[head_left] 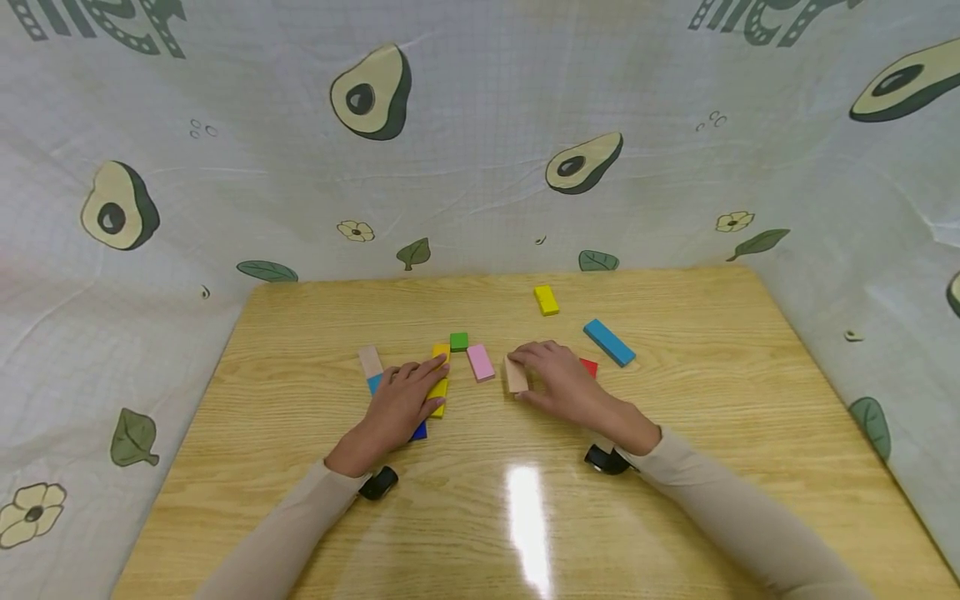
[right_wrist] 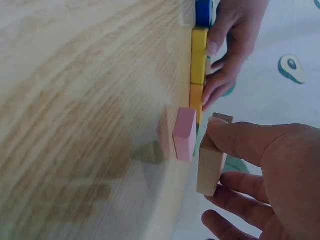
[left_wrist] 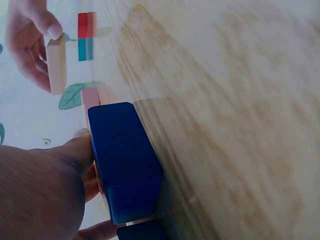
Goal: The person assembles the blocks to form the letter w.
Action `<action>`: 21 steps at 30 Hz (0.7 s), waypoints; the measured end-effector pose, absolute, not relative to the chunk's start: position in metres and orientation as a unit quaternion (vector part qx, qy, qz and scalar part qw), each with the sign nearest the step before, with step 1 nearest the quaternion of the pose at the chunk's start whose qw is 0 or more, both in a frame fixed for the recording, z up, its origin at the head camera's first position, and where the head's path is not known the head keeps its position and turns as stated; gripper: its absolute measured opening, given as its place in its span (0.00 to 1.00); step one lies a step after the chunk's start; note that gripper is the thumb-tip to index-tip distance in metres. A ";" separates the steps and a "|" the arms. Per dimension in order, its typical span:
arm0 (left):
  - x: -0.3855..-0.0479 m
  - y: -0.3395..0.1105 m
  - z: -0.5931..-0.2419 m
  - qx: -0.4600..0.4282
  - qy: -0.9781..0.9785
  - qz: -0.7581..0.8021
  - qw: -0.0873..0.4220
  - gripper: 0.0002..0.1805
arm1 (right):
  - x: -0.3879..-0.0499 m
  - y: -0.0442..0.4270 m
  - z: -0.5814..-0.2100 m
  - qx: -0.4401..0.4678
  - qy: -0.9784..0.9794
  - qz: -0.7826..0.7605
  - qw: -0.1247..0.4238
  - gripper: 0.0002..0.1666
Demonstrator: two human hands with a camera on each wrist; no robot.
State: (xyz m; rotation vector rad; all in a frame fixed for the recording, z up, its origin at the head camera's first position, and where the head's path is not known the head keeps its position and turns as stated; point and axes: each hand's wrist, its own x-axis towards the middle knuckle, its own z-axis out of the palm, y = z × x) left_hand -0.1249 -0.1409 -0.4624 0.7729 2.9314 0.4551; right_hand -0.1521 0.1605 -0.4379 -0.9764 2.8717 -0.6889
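Note:
Pinched between the right hand's thumb and fingers is a natural wood block, held off the table in the right wrist view. The left hand lies over a group of blocks, its fingertips on the yellow blocks and the orange block. A dark blue block shows close beside it in the left wrist view. Part of a light blue block and another wood block show past its knuckles. Between the hands lies a pink block, with a green block behind it.
A yellow block lies toward the back of the table. Right of it is a long blue block. A red block is partly hidden behind the right hand. Patterned cloth hangs behind the table and along its sides.

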 end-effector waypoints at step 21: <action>-0.125 -0.141 -0.459 0.254 0.953 0.157 0.043 0.29 | -0.140 0.148 -0.448 -0.346 0.914 -0.209 0.037 0.35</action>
